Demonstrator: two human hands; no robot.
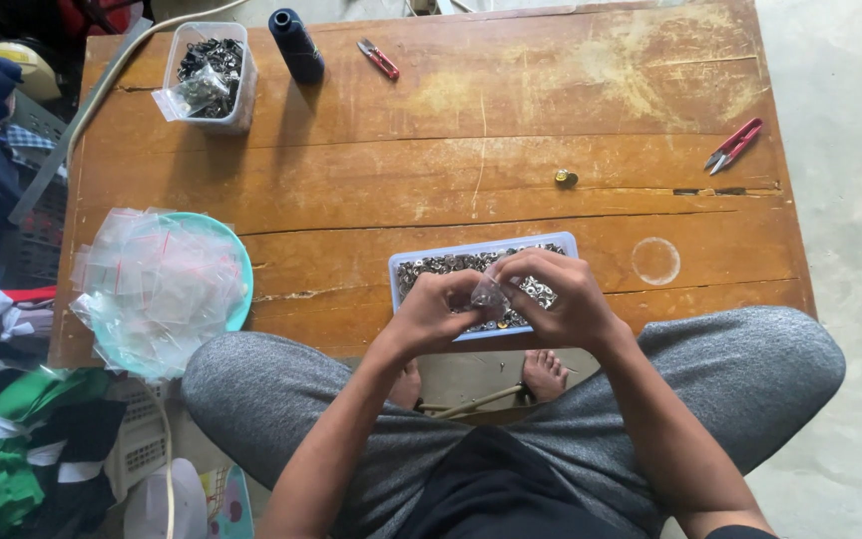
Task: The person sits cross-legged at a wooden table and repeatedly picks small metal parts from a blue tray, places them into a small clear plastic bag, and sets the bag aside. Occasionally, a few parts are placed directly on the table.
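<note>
The left hand (434, 307) and the right hand (559, 296) meet over the shallow rectangular pale blue plastic tray of small silvery metal fasteners (551, 243), which sits at the near edge of the worn wooden surface (511, 120), and between them they pinch a small clear plastic zip bag (489, 296). Both hands are closed on the bag, fingers curled inward, thumbs and forefingers gripping its upper part from either side, so it hangs just above the tray's contents. The step in hand looks like filling or closing the little bag with fasteners; whether its mouth is open cannot be made out. The next move likely calls for a steady grip on one edge while the other fingers work the opening, keeping the bag over the tray so that anything dropped falls back in. Both forearms come in from below, elbows apart over grey-trousered knees, wrists bent toward each other. To the left, a heap of empty clear zip bags (152, 289) fills a round turquoise plastic bowl (243, 274). At the far left stands a clear plastic box of dark metal parts (210, 70), beside it a dark blue spool of thread (296, 45). A small red-handled cutter (378, 59) lies near the far edge, red thread snips (734, 146) near the right edge, and a single brass-coloured fastener (565, 178) lies well apart from the tray.
</note>
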